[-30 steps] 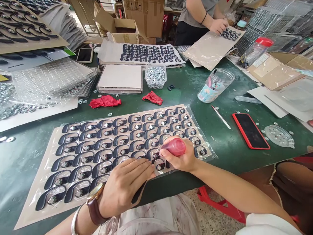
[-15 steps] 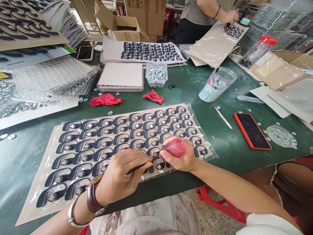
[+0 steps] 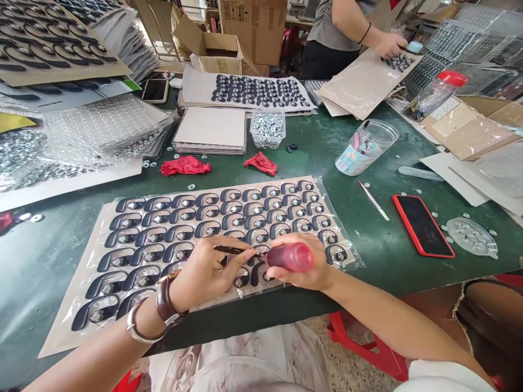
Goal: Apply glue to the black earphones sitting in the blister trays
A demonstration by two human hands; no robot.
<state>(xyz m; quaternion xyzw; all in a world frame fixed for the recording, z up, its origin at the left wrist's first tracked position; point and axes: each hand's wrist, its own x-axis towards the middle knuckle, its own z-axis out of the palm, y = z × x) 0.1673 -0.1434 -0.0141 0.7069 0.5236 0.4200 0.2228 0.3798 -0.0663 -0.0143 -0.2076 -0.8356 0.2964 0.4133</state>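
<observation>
My left hand (image 3: pixel 214 269) is closed on slim dark tweezers (image 3: pixel 227 249), whose tip points right toward a piece in the lower rows of the sheet. My right hand (image 3: pixel 316 275) wraps round a small squeeze bottle (image 3: pixel 290 257) of red liquid, tilted with its base toward me; its nozzle end is close to the tweezers' tip. Under both hands lies a film-covered cardboard sheet (image 3: pixel 87 261) with rows of black hook-shaped pieces (image 3: pixel 120 221), each bearing a shiny round metal part. My hands hide several of these pieces.
Beyond the sheet lie red cloths (image 3: pixel 184 165), a tub of metal washers (image 3: pixel 267 130) and a stack of cards (image 3: pixel 210 128). To the right are a clear jar (image 3: pixel 365 147), a pointed tool (image 3: pixel 373 200) and a red-cased phone (image 3: pixel 423 226). A co-worker's hand (image 3: pixel 390 44) touches another sheet.
My left hand has tipped the tweezers flatter, showing more of their shaft. The bottle in my right hand now leans more sideways and sits slightly lower. The camera view has shifted slightly.
</observation>
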